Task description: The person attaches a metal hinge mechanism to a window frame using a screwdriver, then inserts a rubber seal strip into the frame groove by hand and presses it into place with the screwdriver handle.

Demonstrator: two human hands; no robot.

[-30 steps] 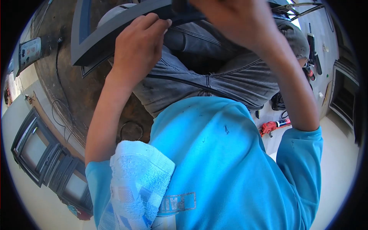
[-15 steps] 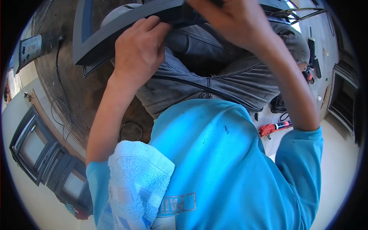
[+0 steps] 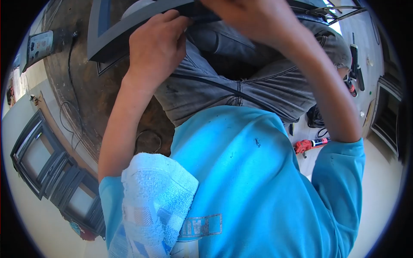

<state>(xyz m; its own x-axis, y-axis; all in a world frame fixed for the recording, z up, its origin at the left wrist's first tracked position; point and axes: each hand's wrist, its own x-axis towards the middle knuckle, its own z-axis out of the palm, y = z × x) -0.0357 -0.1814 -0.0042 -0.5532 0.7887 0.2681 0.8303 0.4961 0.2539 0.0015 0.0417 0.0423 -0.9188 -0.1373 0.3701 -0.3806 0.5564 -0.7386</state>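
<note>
My left hand (image 3: 157,45) is closed, its fingers curled at the inner edge of a dark grey frame (image 3: 114,43) that lies across my legs. Its fingertips are partly hidden. At the top edge of the head view, my right hand (image 3: 254,17) is over the same frame; its fingers are cut off and smeared, so what they hold does not show. Over my lap runs a thin black strip (image 3: 206,85), one end passing behind my left wrist. A light blue towel (image 3: 159,193) hangs over the front of my blue shirt.
On the right floor lie a red caulking gun (image 3: 307,145) with a cartridge, and a black-handled tool (image 3: 355,64). Several dark frames (image 3: 41,157) lean at the left wall, another frame (image 3: 387,116) at the right. A dark cable (image 3: 71,73) crosses the brown surface (image 3: 103,94).
Both hands and the frame sit slightly higher in the view. My right hand has shifted a little up and to the left. My left hand keeps its place on the frame.
</note>
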